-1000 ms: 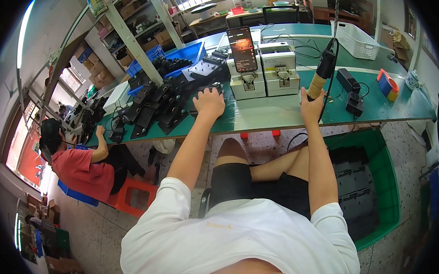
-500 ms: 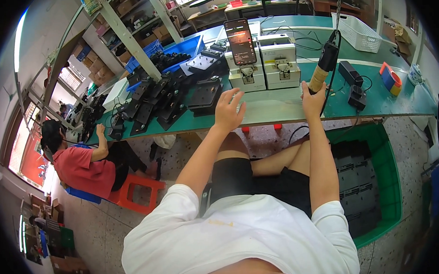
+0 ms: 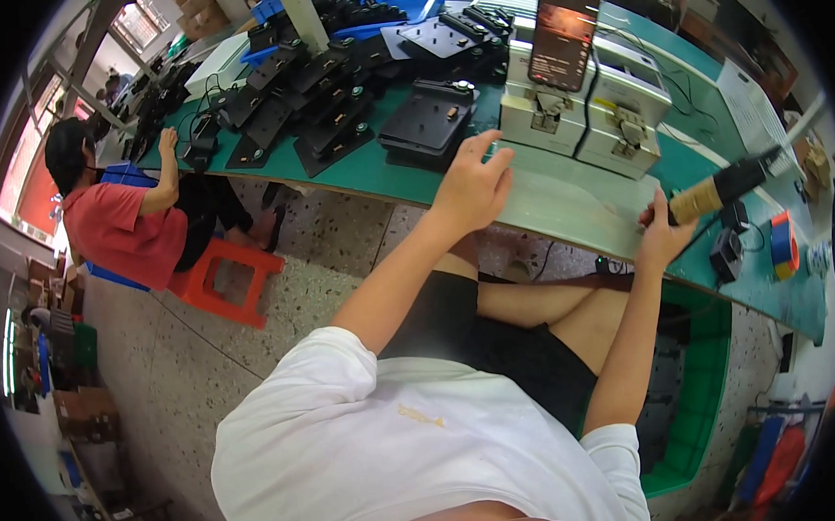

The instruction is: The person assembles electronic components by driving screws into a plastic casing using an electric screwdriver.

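Note:
My right hand (image 3: 663, 239) grips an electric screwdriver (image 3: 699, 200) by its tan taped part, at the bench's front edge. The tool lies tilted, its black body pointing up and right. My left hand (image 3: 475, 185) hovers over the bench edge with fingers apart and nothing visible in it. Just left of it sits a stack of flat black plates (image 3: 423, 121) with small fittings on top. Two boxy light-grey machines (image 3: 544, 117) with metal mechanisms on their fronts stand beyond my hands. A phone (image 3: 564, 40) with a lit screen leans against the left one.
More black plates (image 3: 323, 134) spread over the left bench, before a blue tray (image 3: 383, 9) of black parts. On the right lie a black power adapter (image 3: 727, 254) and a tape roll (image 3: 784, 244). A green bin (image 3: 711, 369) stands below; a seated co-worker (image 3: 122, 217) is at left.
The view has swung, so the bench and machines appear slanted. The screwdriver has gone from nearly upright to leaning far right in my right hand. My left hand stays near the plate stack.

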The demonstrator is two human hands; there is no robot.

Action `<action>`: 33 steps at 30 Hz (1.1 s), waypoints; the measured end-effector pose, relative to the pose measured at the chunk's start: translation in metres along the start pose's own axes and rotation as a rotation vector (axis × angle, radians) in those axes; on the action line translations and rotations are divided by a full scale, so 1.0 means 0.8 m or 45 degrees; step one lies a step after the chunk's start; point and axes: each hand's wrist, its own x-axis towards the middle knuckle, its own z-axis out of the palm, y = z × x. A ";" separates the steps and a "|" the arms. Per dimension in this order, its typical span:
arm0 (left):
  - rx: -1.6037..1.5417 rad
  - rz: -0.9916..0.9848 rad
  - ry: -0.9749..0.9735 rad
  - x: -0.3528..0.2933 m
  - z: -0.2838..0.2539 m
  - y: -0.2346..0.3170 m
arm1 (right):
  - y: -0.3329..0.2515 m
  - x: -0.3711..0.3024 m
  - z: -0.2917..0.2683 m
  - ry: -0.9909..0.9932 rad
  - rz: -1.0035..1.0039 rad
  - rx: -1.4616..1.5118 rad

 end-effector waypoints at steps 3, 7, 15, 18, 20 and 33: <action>-0.110 0.059 -0.008 0.000 -0.008 -0.005 | -0.009 -0.010 0.005 0.030 -0.017 -0.029; -0.416 0.327 0.270 0.011 -0.061 -0.025 | -0.011 -0.013 0.008 0.013 -0.022 -0.062; 0.319 -0.032 0.347 0.087 -0.200 -0.216 | -0.013 -0.011 0.003 0.032 0.002 -0.085; 0.520 -0.108 0.022 0.096 -0.231 -0.287 | -0.009 -0.011 0.004 0.028 -0.016 -0.029; 0.564 -0.166 -0.060 0.093 -0.235 -0.317 | -0.005 -0.010 0.002 0.039 -0.026 -0.009; 0.750 -0.433 -0.236 0.075 -0.208 -0.359 | -0.010 -0.012 0.004 0.022 0.000 -0.042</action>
